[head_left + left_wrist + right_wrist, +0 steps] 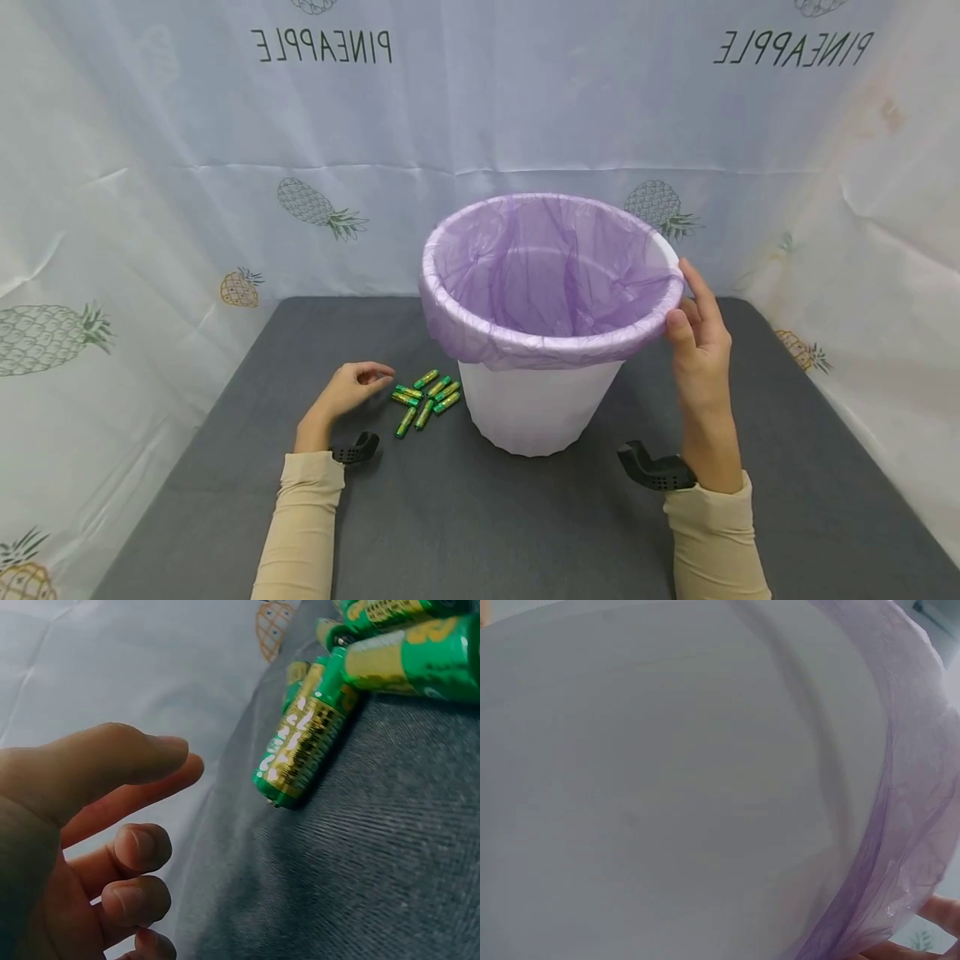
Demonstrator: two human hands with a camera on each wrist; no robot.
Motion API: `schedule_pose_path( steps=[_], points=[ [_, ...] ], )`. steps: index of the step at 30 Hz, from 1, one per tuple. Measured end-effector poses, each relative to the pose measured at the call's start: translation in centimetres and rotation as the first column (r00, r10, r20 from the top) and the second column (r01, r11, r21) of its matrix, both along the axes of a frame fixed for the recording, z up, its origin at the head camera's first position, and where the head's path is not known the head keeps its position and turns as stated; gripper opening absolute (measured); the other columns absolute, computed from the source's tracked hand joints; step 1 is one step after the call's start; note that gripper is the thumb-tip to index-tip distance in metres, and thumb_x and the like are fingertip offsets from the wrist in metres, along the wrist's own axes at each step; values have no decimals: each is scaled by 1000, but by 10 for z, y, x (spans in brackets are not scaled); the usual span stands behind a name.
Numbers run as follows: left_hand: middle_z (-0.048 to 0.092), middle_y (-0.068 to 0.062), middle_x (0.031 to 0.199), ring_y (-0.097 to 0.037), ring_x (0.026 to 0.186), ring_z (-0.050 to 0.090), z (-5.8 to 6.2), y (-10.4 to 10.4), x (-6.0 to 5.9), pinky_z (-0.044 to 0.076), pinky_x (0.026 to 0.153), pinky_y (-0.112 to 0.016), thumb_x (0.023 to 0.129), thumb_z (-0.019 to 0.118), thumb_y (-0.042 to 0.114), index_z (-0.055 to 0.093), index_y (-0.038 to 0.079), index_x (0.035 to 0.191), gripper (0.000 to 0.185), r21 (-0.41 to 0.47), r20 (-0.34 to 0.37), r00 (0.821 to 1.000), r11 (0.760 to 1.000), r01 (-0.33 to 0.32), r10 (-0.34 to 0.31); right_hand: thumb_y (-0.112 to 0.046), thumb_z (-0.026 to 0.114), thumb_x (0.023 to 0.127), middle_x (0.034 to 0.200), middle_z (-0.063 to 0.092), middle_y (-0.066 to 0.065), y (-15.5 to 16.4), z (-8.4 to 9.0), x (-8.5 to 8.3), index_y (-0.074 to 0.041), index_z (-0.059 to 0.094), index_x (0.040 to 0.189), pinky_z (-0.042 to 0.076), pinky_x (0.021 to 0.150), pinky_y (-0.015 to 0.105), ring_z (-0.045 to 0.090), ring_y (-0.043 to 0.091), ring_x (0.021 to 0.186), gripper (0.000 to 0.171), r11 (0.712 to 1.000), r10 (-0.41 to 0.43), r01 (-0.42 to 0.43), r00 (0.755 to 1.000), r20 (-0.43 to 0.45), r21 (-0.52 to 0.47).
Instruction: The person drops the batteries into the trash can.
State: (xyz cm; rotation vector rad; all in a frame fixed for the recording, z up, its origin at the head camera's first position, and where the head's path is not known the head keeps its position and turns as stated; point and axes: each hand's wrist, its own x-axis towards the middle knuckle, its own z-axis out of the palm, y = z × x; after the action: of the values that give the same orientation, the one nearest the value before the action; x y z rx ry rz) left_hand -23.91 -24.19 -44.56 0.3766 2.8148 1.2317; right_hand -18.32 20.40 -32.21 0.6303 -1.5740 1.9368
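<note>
the right hand (701,342) has its grip at the rim of the white bin (536,408), thumb and fingers lightly bent against the purple bag (551,275) folded over that rim on the bin's right side; whether they pinch the plastic or only rest on it cannot be told, and the right wrist view shows just a fingertip below the purple fold against the white wall. the left hand (348,390) lies on the grey bench (450,525) to the left of the bin, its grip slack and holding nothing, the fingers (142,847) loosely curled with the tips close to a cluster of green and gold batteries (426,393), not touching them. the batteries lie on the bench just left of the bin's base, near it but apart. the bin stands upright in the middle of the bench, the bag lining its inside. behind the bin hangs a pale curtain (187,167) printed with pineapples, which also closes in both sides.
</note>
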Motion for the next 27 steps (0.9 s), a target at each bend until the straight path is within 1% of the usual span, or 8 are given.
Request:
schedule_pose_path(
  steps=[4, 9, 14, 22, 27],
  points=[
    [55, -8, 71, -5, 56, 39, -4, 1, -3, 35, 59, -24, 94, 62, 21, 70, 2, 112, 27, -32, 22, 1000, 999, 3, -3, -17, 59, 96, 113, 70, -4, 0, 0, 0, -6, 42, 145, 47, 86, 15, 63, 4, 93, 54, 1000, 4, -4, 1000, -4, -1],
    [54, -4, 71, -7, 58, 39, -8, 4, -5, 36, 61, -25, 94, 62, 22, 71, 4, 112, 27, -71, 51, 999, 997, 6, -2, -17, 59, 96, 113, 69, -4, 0, 1, 0, -5, 41, 146, 48, 86, 15, 64, 5, 94, 54, 1000, 12, -12, 1000, -3, 0],
    [49, 0, 71, -9, 60, 39, -10, 7, -7, 35, 63, -26, 94, 62, 22, 71, 4, 112, 27, -76, 97, 995, 997, 3, 4, -17, 58, 96, 113, 69, -4, 0, 1, 0, -5, 41, 146, 48, 86, 15, 64, 4, 95, 54, 1000, 12, -12, 1000, -2, -3],
    [48, 2, 71, -9, 61, 39, -10, 9, -7, 35, 63, -26, 93, 63, 25, 70, 4, 113, 30, -78, 128, 992, 997, 1, 9, -17, 59, 95, 112, 70, -4, -1, 1, 1, -5, 42, 145, 49, 87, 15, 64, 4, 96, 54, 1000, 1, -1, 1000, -3, -8],
    [47, 3, 72, -8, 63, 40, -12, 5, -8, 35, 64, -25, 91, 65, 25, 71, 4, 108, 28, -54, 155, 987, 997, 48, -39, -20, 61, 95, 111, 70, -6, -2, 0, 2, -5, 42, 145, 49, 87, 14, 64, 2, 96, 56, 1000, -6, 7, 1000, 19, -14]
  ],
)
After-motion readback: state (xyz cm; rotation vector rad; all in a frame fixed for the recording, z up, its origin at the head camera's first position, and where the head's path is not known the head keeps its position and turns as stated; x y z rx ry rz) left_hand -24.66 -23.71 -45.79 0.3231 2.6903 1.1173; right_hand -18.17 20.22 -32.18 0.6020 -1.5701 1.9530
